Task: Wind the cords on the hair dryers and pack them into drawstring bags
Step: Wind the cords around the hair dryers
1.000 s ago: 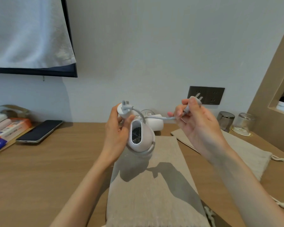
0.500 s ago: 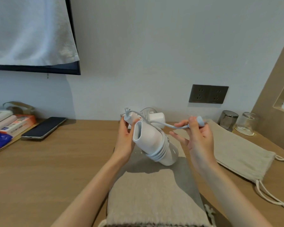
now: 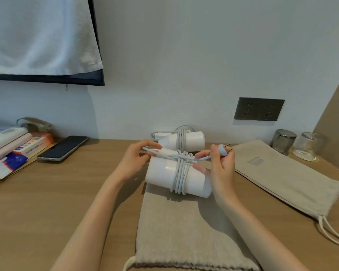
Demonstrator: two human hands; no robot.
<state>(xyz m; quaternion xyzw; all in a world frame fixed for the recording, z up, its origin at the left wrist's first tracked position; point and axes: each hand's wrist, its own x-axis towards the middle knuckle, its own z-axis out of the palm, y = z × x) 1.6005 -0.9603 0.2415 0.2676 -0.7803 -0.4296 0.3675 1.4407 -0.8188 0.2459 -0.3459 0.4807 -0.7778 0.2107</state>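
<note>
A white hair dryer [image 3: 160, 173] lies sideways above the near beige drawstring bag [image 3: 180, 231], its cord [image 3: 181, 173] looped several times round the barrel. My left hand [image 3: 134, 159] grips the folded handle at the dryer's left end. My right hand [image 3: 221, 169] pinches the plug [image 3: 222, 150] at the cord's free end, just right of the coils. A second white hair dryer [image 3: 192, 140] with its cord wound lies behind, near the wall. A second beige drawstring bag [image 3: 286, 178] lies flat to the right.
A phone [image 3: 64, 147] and a stack of boxes and books [image 3: 10, 143] sit at the left on the wooden desk [image 3: 47, 202]. Two glasses [image 3: 297, 143] stand at the back right under a wall socket [image 3: 258, 109]. A towel-draped screen [image 3: 37, 36] hangs at upper left.
The dryer has turned from nozzle-toward-me to lying sideways and has dropped lower over the bag. My right hand came down and inward with the plug, and more cord is wound on the barrel.
</note>
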